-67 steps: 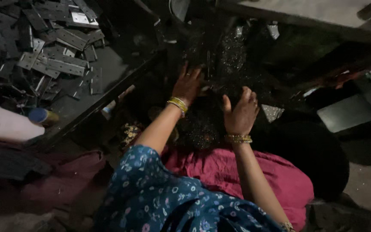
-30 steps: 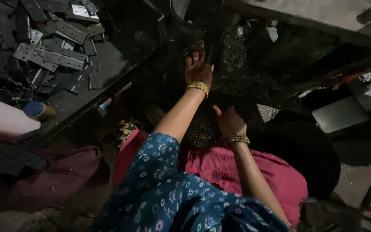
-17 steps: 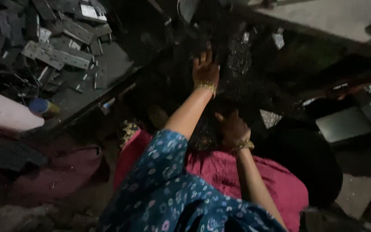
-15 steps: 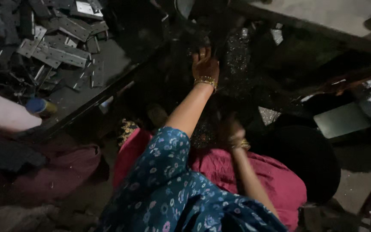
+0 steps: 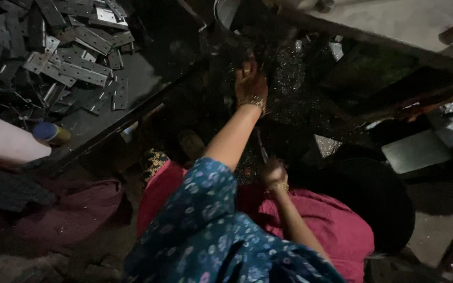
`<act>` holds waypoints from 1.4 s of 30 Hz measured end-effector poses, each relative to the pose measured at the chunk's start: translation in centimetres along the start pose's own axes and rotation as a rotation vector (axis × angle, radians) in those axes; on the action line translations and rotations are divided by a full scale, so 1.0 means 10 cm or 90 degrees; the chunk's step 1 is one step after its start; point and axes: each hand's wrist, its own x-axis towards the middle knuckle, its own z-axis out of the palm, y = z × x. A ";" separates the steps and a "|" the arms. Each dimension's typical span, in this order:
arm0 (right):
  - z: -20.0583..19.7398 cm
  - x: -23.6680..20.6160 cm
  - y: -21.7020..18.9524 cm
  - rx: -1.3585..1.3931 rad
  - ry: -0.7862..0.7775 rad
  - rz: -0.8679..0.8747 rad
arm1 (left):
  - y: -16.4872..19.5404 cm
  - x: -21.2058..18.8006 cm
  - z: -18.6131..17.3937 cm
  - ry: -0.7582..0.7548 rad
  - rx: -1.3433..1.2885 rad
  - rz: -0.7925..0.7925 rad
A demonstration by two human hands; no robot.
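Glittering metal scraps (image 5: 289, 86) lie in a dark heap just under and beyond the left hand (image 5: 250, 84), which rests flat on them, fingers loose. The right hand (image 5: 272, 172), nearer the pink lap (image 5: 336, 225), seems closed; on what is too dim to tell. Flat hinge plates (image 5: 74, 52) sit well off to the left.

There is no label, sign or screen to see. The only package-like thing is 1 small can (image 5: 51, 133) at the left edge of the view. It is a cylinder lying on its side, with a blue end and a yellow-brown body, just beside a pale rounded object (image 5: 3, 142).
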 end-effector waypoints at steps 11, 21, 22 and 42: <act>-0.26 0.26 0.20 0.085 -0.076 0.044 | 0.03 0.11 -0.07 -0.072 0.138 -0.029; -0.36 0.07 0.04 0.163 -0.115 0.070 | 0.00 0.15 -0.19 -0.050 0.029 -0.018; -0.43 0.12 0.07 0.157 -0.138 0.068 | -0.01 0.15 -0.20 -0.036 0.018 -0.022; -0.21 0.04 0.01 0.102 -0.070 0.114 | 0.00 0.15 -0.19 0.083 0.013 0.037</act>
